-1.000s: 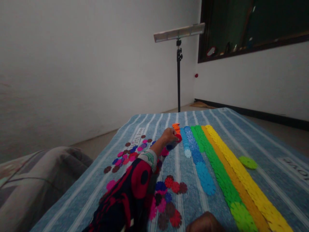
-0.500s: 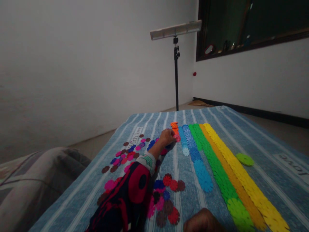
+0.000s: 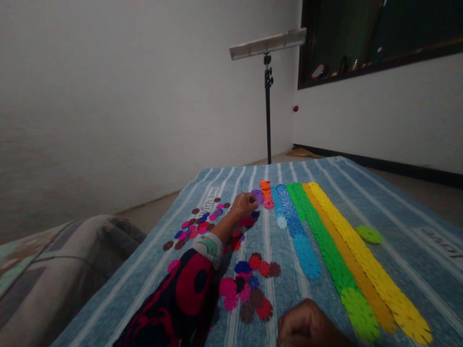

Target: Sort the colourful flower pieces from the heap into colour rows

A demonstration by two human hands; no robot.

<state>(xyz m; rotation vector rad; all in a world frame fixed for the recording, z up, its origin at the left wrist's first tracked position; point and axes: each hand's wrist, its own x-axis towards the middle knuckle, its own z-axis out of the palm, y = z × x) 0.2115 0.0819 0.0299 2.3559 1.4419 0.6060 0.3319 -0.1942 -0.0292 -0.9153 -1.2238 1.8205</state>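
Reaching to the far part of the cloth, my left hand [image 3: 244,206] has its thumb and fingers pinched at the edge of a purple notched plastic disc [image 3: 258,196]. Just right of that disc is a short overlapping row of orange discs [image 3: 265,192], with a pink-red disc [image 3: 268,203] at its near end. Loose pink, red, brown and blue discs [image 3: 202,226] lie around my left forearm. At the bottom edge my right hand [image 3: 307,324] rests with fingers curled in; whatever they hold, if anything, is hidden.
Overlapping rows of blue [image 3: 289,212], green [image 3: 329,258], orange-yellow [image 3: 365,289] and yellow discs [image 3: 372,265] run down the striped cloth [image 3: 405,270]. A lime disc [image 3: 369,234] lies to their right. Behind stands a lamp on a black stand [image 3: 268,115]. Grey fabric [image 3: 90,270] is at left.
My left hand has drawn back leftward from the orange row, and the purple disc has come into view at its fingertips. My right hand shows slightly more; the view has shifted a little.
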